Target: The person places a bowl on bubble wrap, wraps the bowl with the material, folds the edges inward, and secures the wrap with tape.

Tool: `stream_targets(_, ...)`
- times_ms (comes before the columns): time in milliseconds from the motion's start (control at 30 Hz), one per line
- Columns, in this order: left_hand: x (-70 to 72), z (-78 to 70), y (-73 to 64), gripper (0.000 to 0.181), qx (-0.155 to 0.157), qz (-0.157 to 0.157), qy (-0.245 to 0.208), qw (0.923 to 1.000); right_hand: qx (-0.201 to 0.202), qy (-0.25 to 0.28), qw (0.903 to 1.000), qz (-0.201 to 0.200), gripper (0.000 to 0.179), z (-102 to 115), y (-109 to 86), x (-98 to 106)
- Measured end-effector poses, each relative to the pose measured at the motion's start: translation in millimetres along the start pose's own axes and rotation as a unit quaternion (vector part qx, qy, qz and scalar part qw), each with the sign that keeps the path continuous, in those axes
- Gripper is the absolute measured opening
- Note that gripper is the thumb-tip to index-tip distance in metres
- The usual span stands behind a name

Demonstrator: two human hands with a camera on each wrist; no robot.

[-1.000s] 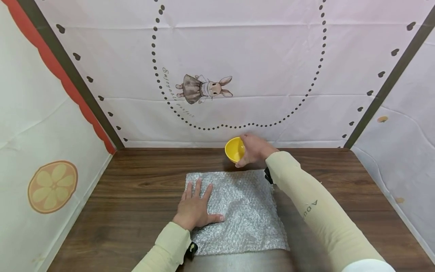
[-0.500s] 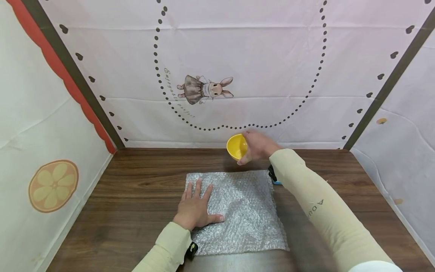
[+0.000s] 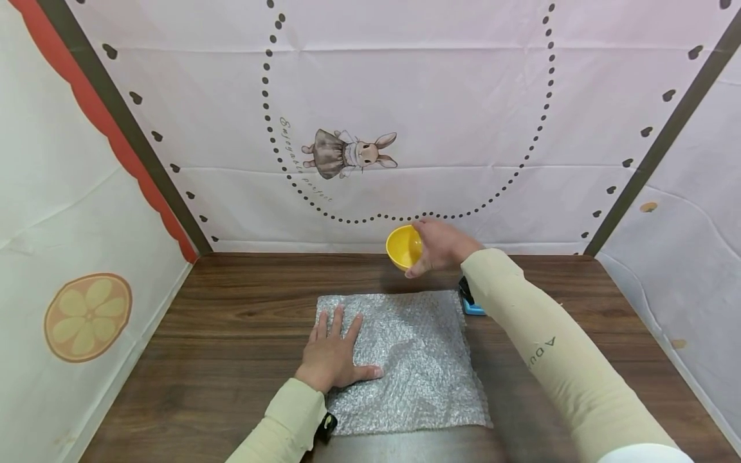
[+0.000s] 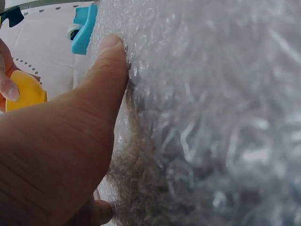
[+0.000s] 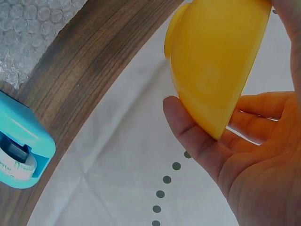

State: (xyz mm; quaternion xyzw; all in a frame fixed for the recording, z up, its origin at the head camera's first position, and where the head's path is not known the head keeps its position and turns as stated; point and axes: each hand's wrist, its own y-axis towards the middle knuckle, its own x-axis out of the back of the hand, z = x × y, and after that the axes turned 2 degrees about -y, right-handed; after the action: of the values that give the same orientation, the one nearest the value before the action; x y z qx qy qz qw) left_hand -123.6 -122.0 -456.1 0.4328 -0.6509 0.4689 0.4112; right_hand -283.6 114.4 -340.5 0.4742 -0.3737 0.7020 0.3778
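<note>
A yellow bowl point(image 3: 403, 248) is held tilted on its side above the far part of the table, its inside facing left. My right hand point(image 3: 441, 247) grips it by the rim; in the right wrist view the thumb lies along the outer wall of the bowl point(image 5: 211, 66). A sheet of bubble wrap point(image 3: 413, 366) lies spread on the table. My left hand point(image 3: 331, 352) rests flat on its left side, fingers spread and thumb pointing right. In the left wrist view, the thumb of that hand point(image 4: 101, 80) presses on the bubble wrap point(image 4: 211, 94).
A blue tape dispenser point(image 3: 473, 308) with a roll of tape stands just right of the bubble wrap, partly hidden by the right sleeve. The brown wooden table point(image 3: 249, 334) ends at a printed white cloth wall point(image 3: 463, 116) behind, with more cloth at both sides.
My right hand has moved slightly up and to the right with the yellow bowl, uncovering part of the blue tape dispenser. My left hand has stayed in place on the bubble wrap.
</note>
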Motion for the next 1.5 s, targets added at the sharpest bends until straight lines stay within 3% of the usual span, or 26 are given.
stream_targets(467, -0.2, 0.2, -0.9, 0.115, 0.001, 0.006, -0.002, 1.0000, 0.002, -0.014, 0.9998, 0.015, 0.115, 0, 0.5, 13)
stream_targets(967, 0.5, 1.6, 0.1, 0.114, 0.000, 0.006, -0.008, 1.0000, 0.006, -0.014, 0.9999, 0.005, 0.102, 2, -3.1, 23)
stream_targets(1500, -2.1, 1.9, 2.5, 0.115, -0.001, 0.011, -0.007, 0.9999, 0.010, -0.013, 0.9999, 0.005, 0.107, 2, -9.1, 37)
